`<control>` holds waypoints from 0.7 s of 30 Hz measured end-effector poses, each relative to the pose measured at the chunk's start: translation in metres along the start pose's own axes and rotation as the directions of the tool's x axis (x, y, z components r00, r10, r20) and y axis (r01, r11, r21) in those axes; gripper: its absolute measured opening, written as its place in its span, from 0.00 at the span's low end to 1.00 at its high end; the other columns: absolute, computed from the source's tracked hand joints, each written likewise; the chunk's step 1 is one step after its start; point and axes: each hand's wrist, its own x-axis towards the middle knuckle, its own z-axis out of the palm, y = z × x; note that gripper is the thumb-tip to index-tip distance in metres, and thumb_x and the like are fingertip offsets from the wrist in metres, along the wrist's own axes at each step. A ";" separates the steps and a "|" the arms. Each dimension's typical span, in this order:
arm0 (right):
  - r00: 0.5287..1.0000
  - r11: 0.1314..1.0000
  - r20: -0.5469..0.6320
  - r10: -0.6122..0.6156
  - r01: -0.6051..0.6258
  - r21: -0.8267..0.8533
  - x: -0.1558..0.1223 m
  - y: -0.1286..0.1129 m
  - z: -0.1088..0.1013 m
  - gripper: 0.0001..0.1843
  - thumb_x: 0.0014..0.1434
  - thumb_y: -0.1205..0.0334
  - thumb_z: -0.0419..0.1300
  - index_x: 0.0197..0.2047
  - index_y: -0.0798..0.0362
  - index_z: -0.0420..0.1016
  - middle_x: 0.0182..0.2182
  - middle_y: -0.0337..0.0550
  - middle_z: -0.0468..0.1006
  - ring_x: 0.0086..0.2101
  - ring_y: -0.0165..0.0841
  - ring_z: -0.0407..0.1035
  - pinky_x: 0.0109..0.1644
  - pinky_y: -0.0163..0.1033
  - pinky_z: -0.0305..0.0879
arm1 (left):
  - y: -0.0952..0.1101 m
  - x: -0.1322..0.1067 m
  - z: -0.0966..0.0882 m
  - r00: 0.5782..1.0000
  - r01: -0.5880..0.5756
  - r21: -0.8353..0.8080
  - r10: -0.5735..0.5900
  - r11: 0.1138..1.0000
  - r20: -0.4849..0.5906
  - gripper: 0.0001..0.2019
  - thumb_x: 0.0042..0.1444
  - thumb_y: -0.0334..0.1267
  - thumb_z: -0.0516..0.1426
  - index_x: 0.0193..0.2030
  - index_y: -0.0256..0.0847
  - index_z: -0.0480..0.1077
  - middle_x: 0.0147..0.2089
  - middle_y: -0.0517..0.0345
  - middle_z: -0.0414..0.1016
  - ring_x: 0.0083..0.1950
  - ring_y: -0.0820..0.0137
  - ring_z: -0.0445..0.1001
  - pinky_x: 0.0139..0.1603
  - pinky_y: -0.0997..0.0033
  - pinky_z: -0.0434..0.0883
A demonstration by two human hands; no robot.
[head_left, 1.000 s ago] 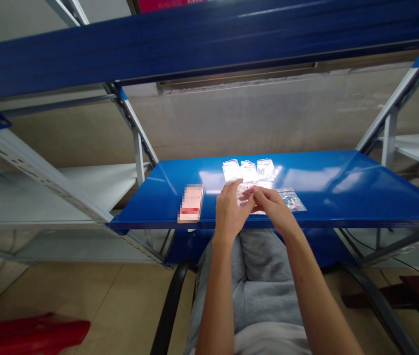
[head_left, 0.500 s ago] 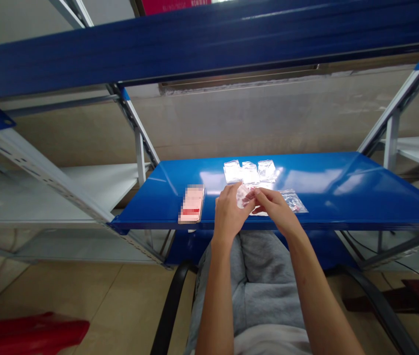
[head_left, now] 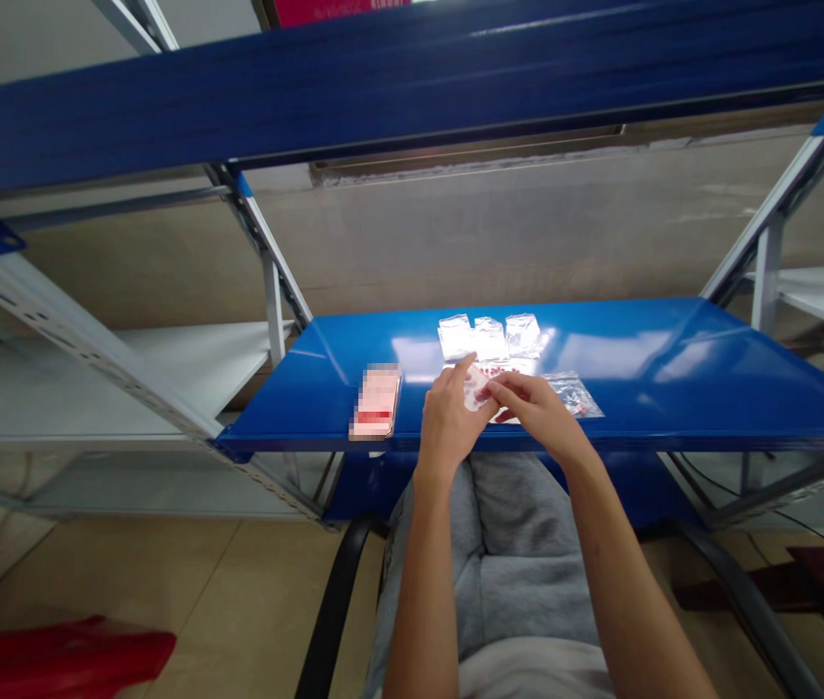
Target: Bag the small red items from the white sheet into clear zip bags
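My left hand [head_left: 447, 413] is closed around the edge of a small translucent plastic bag [head_left: 476, 390], low over the front of the blue shelf. From the other side, the fingertips of my right hand [head_left: 541, 408] pinch together at the bag's right edge. What the bag contains is too small to make out. Partly covered by my hands, a white sheet with red print [head_left: 505, 369] lies underneath. To the right of it rests a clear zip bag [head_left: 577, 395] with small reddish bits inside. Farther back, small shiny clear bags [head_left: 489, 340] lie in a row.
A phone [head_left: 377, 406] with a blurred screen lies on the left of the blue shelf top [head_left: 674, 379]. A thick blue beam [head_left: 412, 87] crosses above. Metal uprights [head_left: 273, 252] stand at the sides, and chair armrests [head_left: 339, 602] flank my legs.
My right fingertips have shifted slightly left and down along the bag. More of the red print on the sheet shows behind my hands.
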 end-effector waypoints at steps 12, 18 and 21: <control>1.000 1.000 0.002 -0.001 0.001 -0.022 0.000 0.003 -0.005 0.22 0.61 0.41 0.62 0.34 0.53 0.76 0.31 0.41 0.76 0.34 0.34 0.72 0.34 0.37 0.75 | 0.001 -0.002 -0.006 1.000 -0.022 -0.001 0.022 1.000 0.017 0.12 0.59 0.42 0.65 0.47 0.46 0.70 0.46 0.57 0.76 0.45 0.65 0.77 0.46 0.66 0.73; 1.000 0.999 -0.026 0.009 -0.010 -0.031 0.001 0.005 -0.007 0.23 0.61 0.39 0.62 0.34 0.52 0.76 0.30 0.42 0.77 0.34 0.36 0.75 0.34 0.37 0.74 | -0.001 -0.002 -0.006 0.996 -0.055 -0.068 0.059 0.996 0.066 0.07 0.64 0.43 0.61 0.44 0.46 0.70 0.43 0.58 0.77 0.43 0.66 0.77 0.47 0.65 0.74; 0.999 0.999 -0.032 0.027 -0.028 -0.029 0.000 0.006 -0.009 0.22 0.61 0.39 0.62 0.35 0.52 0.76 0.31 0.44 0.80 0.35 0.37 0.77 0.34 0.38 0.74 | -0.004 -0.002 -0.007 0.989 -0.100 -0.155 0.115 0.983 0.093 0.04 0.68 0.40 0.57 0.44 0.45 0.71 0.44 0.56 0.77 0.43 0.67 0.78 0.48 0.66 0.75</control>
